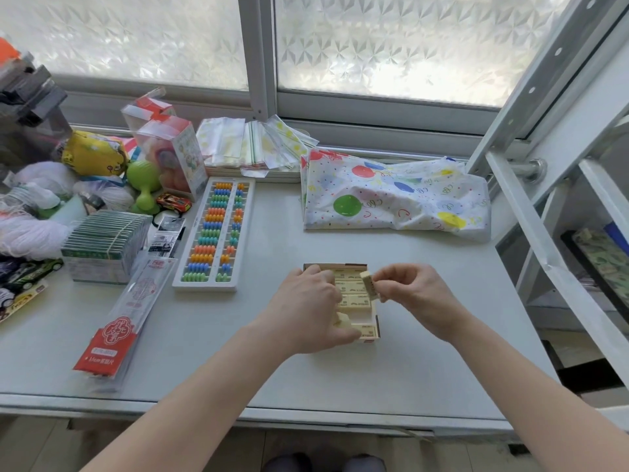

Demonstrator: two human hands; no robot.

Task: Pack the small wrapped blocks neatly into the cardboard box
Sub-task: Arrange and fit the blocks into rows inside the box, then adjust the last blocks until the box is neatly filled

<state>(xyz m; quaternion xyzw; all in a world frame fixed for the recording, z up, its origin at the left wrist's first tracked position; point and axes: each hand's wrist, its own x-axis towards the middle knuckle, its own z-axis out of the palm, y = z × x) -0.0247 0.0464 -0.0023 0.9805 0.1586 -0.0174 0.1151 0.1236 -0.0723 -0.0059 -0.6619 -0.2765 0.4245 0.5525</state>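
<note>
Nearest, two bare forearms reach in from the bottom edge over a pale grey table (pixel 391 376). Just past them sits the small cardboard box (pixel 371 339), open on top, with cream wrapped blocks (pixel 354 288) lying flat in rows inside it. The left hand (pixel 306 311) rests over the box's left side, its fingers curled around another block (pixel 343 323) at the near end. The right hand (pixel 413 294) hovers above the box's right edge and pinches one more block (pixel 369 284) between thumb and fingertips, holding it tilted on end over the packed rows. To the left, a red-and-clear ruler packet (pixel 119 321) lies slanted on the table, with a stack of green-edged boxes (pixel 105 243) beyond it and a white abacus (pixel 214 233) with coloured beads beside that. Farther back on the right lies a crumpled sheet of balloon-print bags (pixel 398 199), and at the left rear a heap of toys and yarn. Behind everything stands the frosted window (pixel 391 46).
</note>
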